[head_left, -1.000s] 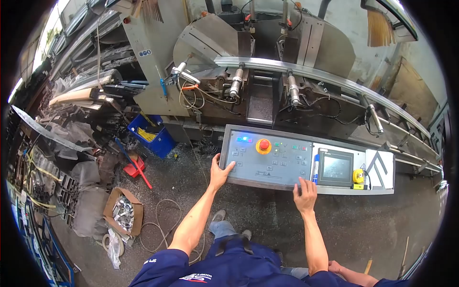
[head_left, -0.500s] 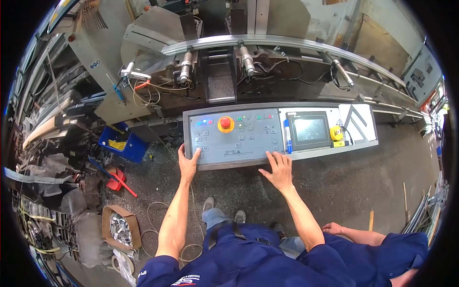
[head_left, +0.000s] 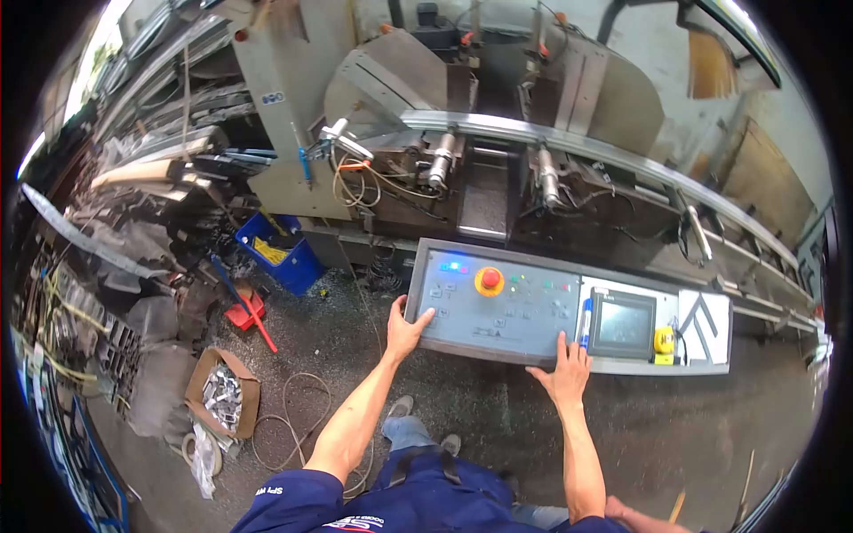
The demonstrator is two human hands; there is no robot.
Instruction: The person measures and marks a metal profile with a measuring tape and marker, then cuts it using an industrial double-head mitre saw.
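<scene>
A grey control panel (head_left: 524,322) with small buttons is in front of me. My left hand (head_left: 405,330) is at its lower left corner, thumb on a button and fingers stretched along the side edge. At the lower right of the button area, my right hand (head_left: 566,377) touches the panel with a fingertip, thumb spread out below the front edge. Between the hands sits a red emergency stop button (head_left: 490,279) on a yellow base. A blue marker (head_left: 585,322) lies beside the screen (head_left: 624,325), just above my right hand. Neither hand holds anything.
Behind the panel stands a machine with a long metal profile (head_left: 604,153) and clamp cylinders (head_left: 442,160). A yellow tape measure (head_left: 664,340) rests on the panel. Left are a blue bin (head_left: 298,271), a red dustpan (head_left: 242,313), a carton (head_left: 206,373) and a floor cable (head_left: 286,417). Another person's arm (head_left: 635,517) shows bottom right.
My view has turned, so the panel and machine appear further right and lower. Both hands keep about the same places on the panel. The other person is now mostly out of view.
</scene>
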